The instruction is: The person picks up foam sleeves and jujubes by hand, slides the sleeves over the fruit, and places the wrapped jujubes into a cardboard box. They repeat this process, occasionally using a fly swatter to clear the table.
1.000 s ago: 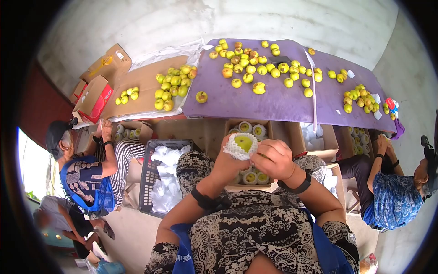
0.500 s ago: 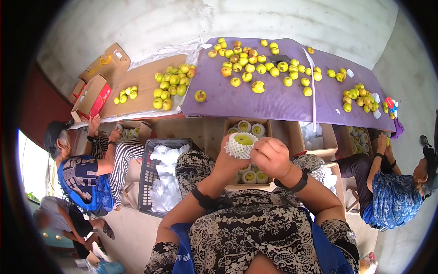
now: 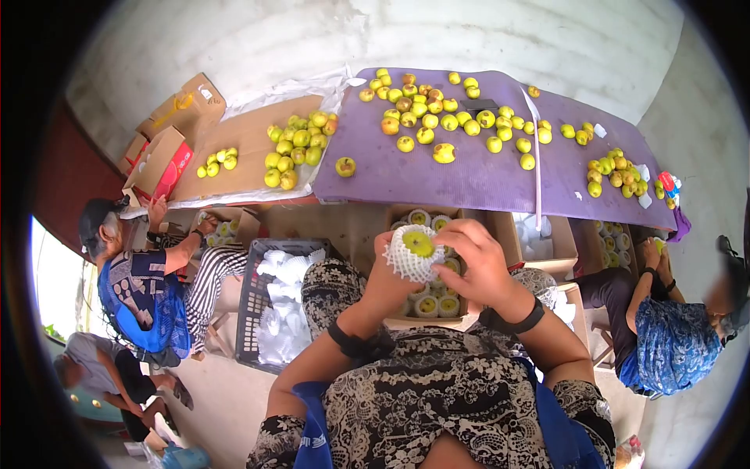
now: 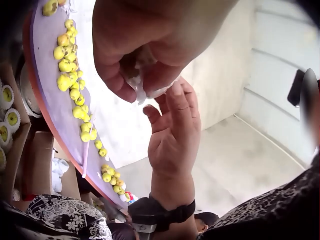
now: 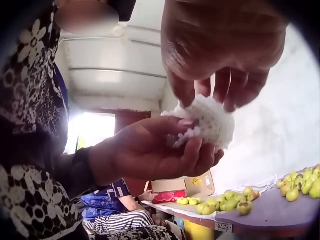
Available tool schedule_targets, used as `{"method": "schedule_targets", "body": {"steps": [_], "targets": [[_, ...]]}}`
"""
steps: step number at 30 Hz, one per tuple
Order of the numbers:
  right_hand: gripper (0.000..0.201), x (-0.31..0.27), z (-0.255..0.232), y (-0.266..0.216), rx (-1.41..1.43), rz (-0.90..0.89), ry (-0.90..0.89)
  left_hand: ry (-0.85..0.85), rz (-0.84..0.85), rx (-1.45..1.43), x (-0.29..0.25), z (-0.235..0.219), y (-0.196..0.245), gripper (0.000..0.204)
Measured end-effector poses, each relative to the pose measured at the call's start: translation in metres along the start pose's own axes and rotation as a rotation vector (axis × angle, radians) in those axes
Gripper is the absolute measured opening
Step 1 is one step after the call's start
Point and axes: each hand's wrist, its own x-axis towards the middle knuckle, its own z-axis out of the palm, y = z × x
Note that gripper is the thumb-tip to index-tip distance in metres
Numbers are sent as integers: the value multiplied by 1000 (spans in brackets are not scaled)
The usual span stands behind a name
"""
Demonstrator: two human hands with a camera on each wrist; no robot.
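Observation:
A yellow-green apple sits in a white foam net sleeve, held up in front of the chest. My left hand grips it from the left, with fingers and thumb curled round the net, as the right wrist view shows too. On the other side my right hand has its thumb and fingers spread apart, fingertips right at the net's edge. From above, the fingers of the right hand touch the foam in the right wrist view. In the left wrist view, the left hand hides most of the fruit.
Below the hands stands a cardboard box of netted apples. A dark crate of white foam nets is at the left. Many loose apples lie on the purple-covered table. People sit at work on the left and right.
My right thumb and fingers, earlier drawn together at the net, have spread apart. The apple has tipped so more of its top shows. The left hand keeps its grip.

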Motion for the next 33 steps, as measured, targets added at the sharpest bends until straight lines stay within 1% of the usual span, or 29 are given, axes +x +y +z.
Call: {"method": "schedule_targets", "body": {"steps": [1,2,3,4,5,6,7,8,9,10,12,13,14,16,17,18,19,20,21,22,23,24,25,26,27,29,30,32,33], "targets": [[50,3,-4,-3,4,-9,26,-28,54,84,0,-2,1,79],[50,9,-9,-7,5,-10,25,-56,105,168,0,-3,2,81],[53,16,-13,-12,51,-22,-51,-56,97,168,-1,-5,6,81],[56,20,-15,-13,97,-30,-126,-115,87,162,0,-6,12,82],[56,22,-14,-10,101,-21,-130,-174,77,154,2,-8,19,83],[59,26,-13,-4,153,-29,-246,-179,64,151,5,-11,25,83],[63,27,-10,2,206,-39,-362,-216,63,210,7,-15,29,82],[63,28,-7,7,215,-25,-368,-256,61,267,9,-17,29,81],[60,30,-4,12,292,1,-361,-240,89,278,13,-18,25,89],[58,33,-1,19,368,25,-352,-243,78,273,16,-21,22,89],[55,34,7,32,368,11,-346,-203,73,128,19,-28,18,101],[53,34,11,37,507,163,-365,-217,13,0,19,-30,18,107],[51,32,17,43,647,320,-382,-216,-6,-2,19,-36,17,107],[49,16,40,70,880,462,-311,-274,-267,-162,16,-47,17,107],[50,8,48,83,852,522,-291,-291,-237,-130,9,-49,3,102],[50,-4,57,95,823,581,-272,-211,-233,76,14,-73,0,92],[50,-19,69,106,834,593,-288,-178,-159,301,16,-94,-19,85],[50,-36,82,119,737,629,-331,-147,-81,530,15,-113,-44,78],[50,-53,96,133,637,663,-370,-147,-96,529,10,-131,-66,78],[50,-70,109,145,642,674,-376,-161,-76,678,5,-147,-89,69],[49,-88,122,157,588,727,-463,-180,-54,823,2,-156,-103,62],[49,-107,133,172,529,778,-549,-188,-60,814,-1,-159,-108,62],[50,-128,145,193,576,866,-542,-276,-1,949,-5,-158,-112,56],[50,-134,146,208,570,878,-545,-363,62,1082,-6,-157,-114,50],[51,-133,143,216,428,879,-499,-360,49,1030,-2,-154,-107,43],[54,-132,136,229,131,837,-401,-377,45,988,2,-159,-109,40],[54,-124,130,232,121,838,-406,-384,44,962,5,-163,-113,38],[55,-107,120,237,-79,857,-300,-406,79,945,10,-166,-118,37],[54,-101,118,242,-104,890,-278,-411,58,937,11,-166,-117,36]]}}
